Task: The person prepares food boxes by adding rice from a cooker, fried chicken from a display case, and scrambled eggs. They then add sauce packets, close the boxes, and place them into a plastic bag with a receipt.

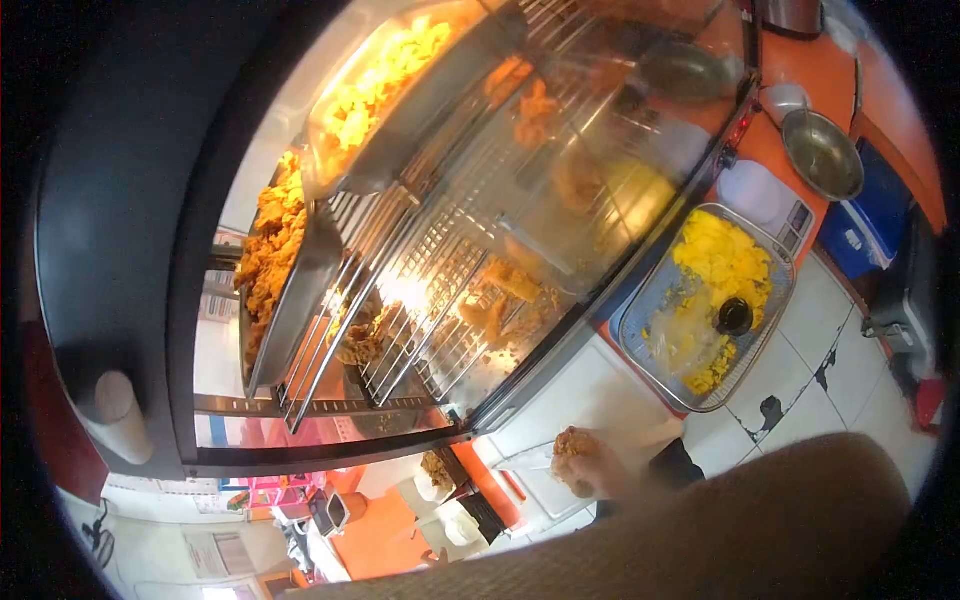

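Closed around a browned piece of fried chicken (574,455) is what looks like my right hand (592,472), beside the white surface below the glass warmer. Motion blurs the hand, and its forearm disappears behind a large brown arm (760,510) close to the camera. That near arm looks like my left one, and its hand lies outside the view. In the warmer, a metal pan (305,300) is heaped with fried pieces. Other fried chicken (510,278) lies on the wire racks (400,345).
A mesh-lined tray (650,365) holds yellow food, a plastic bag and a dark round cup (734,316). Behind it are a scale (755,192), a metal bowl (822,155) and a blue container (860,225). The warmer's dark frame (340,461) borders its lower end.
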The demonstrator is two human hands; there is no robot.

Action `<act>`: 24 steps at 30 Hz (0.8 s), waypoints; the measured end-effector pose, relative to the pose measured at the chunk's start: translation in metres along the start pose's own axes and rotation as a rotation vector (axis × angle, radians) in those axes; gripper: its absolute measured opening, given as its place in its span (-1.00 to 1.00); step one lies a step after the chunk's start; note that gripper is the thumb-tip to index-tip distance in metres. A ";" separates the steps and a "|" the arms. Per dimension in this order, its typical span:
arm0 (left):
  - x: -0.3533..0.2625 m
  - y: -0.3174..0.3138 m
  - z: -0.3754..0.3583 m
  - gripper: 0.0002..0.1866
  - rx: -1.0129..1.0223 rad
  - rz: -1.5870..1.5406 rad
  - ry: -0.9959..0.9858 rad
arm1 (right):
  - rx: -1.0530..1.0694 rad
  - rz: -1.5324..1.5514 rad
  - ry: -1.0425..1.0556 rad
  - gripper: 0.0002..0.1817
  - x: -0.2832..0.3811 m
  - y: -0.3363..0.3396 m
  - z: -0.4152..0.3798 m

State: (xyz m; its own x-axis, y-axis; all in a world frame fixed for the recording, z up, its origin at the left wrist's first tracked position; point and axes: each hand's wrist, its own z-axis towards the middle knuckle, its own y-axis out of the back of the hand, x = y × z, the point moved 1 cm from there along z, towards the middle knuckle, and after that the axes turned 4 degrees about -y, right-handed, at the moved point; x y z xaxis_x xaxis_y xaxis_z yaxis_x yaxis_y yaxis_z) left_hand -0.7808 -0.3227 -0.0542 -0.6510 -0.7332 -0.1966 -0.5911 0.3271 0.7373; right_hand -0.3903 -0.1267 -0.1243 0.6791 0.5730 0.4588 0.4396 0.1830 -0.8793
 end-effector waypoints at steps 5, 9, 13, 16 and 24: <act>-0.009 0.004 -0.003 -0.35 0.016 0.017 0.025 | 0.069 0.182 -0.068 -0.43 -0.020 0.009 -0.002; -0.011 0.007 -0.004 -0.35 0.033 0.037 0.037 | 0.040 0.044 -0.184 -0.42 -0.022 0.009 -0.010; -0.009 0.009 -0.006 -0.35 0.052 0.046 0.045 | 0.093 0.087 -0.232 -0.38 -0.037 0.015 -0.020; -0.006 0.011 -0.006 -0.35 0.059 0.051 0.044 | 0.085 0.070 -0.264 -0.36 -0.026 0.004 -0.026; 0.004 0.019 -0.007 -0.36 0.070 0.060 0.012 | 0.056 0.018 -0.181 -0.50 -0.041 -0.009 -0.019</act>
State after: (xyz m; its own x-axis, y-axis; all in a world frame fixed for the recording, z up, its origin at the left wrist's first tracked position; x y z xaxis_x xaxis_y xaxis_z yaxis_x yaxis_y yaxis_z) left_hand -0.7913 -0.3230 -0.0362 -0.6809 -0.7178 -0.1452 -0.5829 0.4111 0.7009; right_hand -0.4106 -0.1670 -0.1325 0.5672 0.7104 0.4166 0.3914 0.2125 -0.8953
